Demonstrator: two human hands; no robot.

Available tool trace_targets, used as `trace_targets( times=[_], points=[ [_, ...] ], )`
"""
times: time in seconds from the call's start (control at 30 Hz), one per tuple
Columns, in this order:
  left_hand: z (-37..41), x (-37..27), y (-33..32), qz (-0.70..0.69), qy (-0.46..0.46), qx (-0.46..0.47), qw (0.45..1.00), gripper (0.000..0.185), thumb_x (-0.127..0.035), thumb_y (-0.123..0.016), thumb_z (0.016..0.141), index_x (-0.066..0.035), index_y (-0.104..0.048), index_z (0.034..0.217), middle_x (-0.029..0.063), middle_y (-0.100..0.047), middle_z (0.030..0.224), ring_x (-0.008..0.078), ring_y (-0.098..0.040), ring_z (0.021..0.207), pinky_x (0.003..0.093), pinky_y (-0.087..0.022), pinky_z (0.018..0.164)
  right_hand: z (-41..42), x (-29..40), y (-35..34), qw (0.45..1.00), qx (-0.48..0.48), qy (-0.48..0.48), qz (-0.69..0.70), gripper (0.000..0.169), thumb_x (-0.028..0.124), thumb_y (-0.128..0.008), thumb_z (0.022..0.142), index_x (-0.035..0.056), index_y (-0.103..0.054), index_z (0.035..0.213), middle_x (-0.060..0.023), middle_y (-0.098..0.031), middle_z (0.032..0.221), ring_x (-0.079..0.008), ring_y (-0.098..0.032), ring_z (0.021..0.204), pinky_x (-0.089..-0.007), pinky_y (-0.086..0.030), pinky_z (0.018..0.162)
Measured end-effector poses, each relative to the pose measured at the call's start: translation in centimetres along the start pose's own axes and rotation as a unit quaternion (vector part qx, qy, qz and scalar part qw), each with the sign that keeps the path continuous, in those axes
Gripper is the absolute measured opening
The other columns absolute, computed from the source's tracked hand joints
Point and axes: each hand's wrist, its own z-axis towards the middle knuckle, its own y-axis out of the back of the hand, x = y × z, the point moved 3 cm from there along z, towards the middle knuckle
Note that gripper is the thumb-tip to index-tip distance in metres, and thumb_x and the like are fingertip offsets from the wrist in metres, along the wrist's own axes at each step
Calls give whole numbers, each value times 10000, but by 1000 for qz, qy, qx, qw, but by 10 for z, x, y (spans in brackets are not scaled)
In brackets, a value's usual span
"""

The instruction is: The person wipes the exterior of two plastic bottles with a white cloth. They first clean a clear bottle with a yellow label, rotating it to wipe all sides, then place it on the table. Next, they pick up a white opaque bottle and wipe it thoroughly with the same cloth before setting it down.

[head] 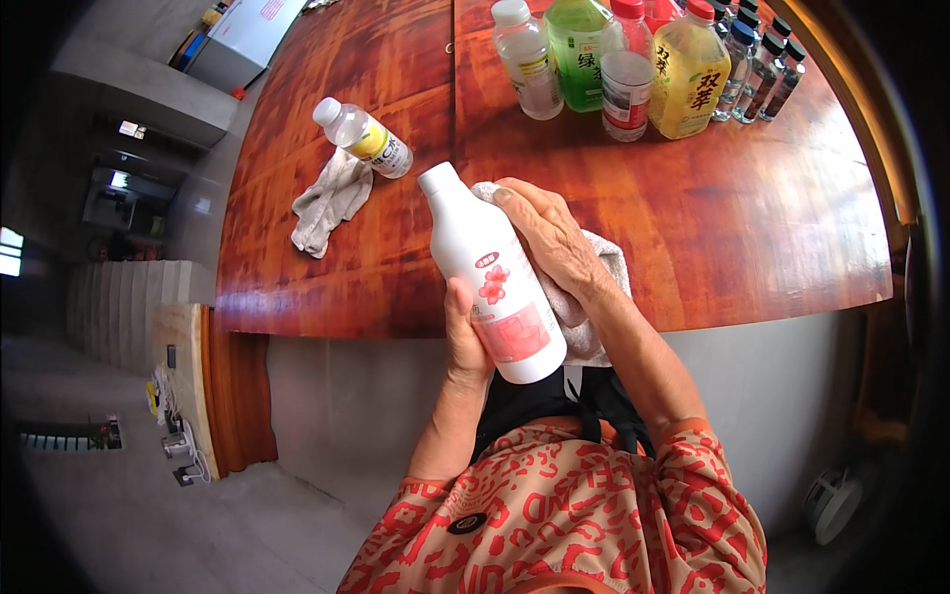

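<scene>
A white plastic bottle (482, 237) with a pink flower print is held tilted in front of me, its cap towards the upper left. My left hand (467, 338) grips its lower part, the thumb on the near side and the other fingers hidden behind. A pale grey cloth (586, 327) is in my right hand (553, 234), which presses it against the bottle's right side. Part of that cloth hangs down below the wrist. Beyond my left hand, a clear bottle with a yellow label (375, 141) stands beside a second crumpled cloth (332, 202).
On the glossy red-brown wooden table (712, 245), a group of bottles stands at the far right. It includes a green bottle (582, 63), a yellow one (686, 82) and several small dark-capped bottles (761, 78). A wooden cabinet (234, 393) is at the left.
</scene>
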Motion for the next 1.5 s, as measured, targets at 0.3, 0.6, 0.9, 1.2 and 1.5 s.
trace_targets(
  times=[0.3, 0.6, 0.9, 1.2, 1.5],
  points=[
    [5, -6, 0, -40, -26, -61, 997, 797, -633, -496, 852, -35, -344, 1356, 85, -478, 1282, 203, -481, 1167, 378, -417, 973, -17, -9, -2, 998, 34, 47, -22, 390, 305, -449, 960, -4, -590, 1151, -99, -519, 864, -230, -444, 883, -344, -357, 830],
    [11, -7, 9, -77, -67, -81, 991, 777, -674, -438, 854, -46, -382, 1307, 80, -498, 1210, 212, -503, 1114, 386, -430, 940, -46, -5, -3, 998, 45, 28, 28, 331, 215, -508, 941, 18, -598, 1191, -90, -551, 943, -200, -496, 948, -295, -384, 869],
    [12, -7, 17, -66, -196, -198, 958, 745, -697, -367, 857, -59, -429, 1238, 122, -572, 1033, 261, -605, 844, 399, -515, 750, -95, -6, -24, 969, -109, 184, -122, 343, 76, -587, 852, 31, -610, 1191, -126, -480, 1035, -241, -499, 949, -329, -419, 840],
    [14, -5, 19, -125, -218, -94, 963, 842, -760, -437, 780, -105, -395, 1306, 129, -545, 1019, 270, -577, 806, 381, -504, 701, -85, -25, -21, 985, -94, 33, 140, 286, 124, -522, 931, 16, -611, 1181, -92, -513, 992, -172, -498, 938, -269, -412, 835],
    [13, -3, 23, -165, -176, -57, 969, 867, -756, -425, 788, -89, -364, 1338, 140, -546, 1022, 276, -582, 825, 427, -510, 709, -99, -5, -24, 959, -83, 209, -170, 409, 25, -631, 796, 56, -613, 1203, -111, -514, 993, -252, -508, 922, -334, -429, 807]
  ],
)
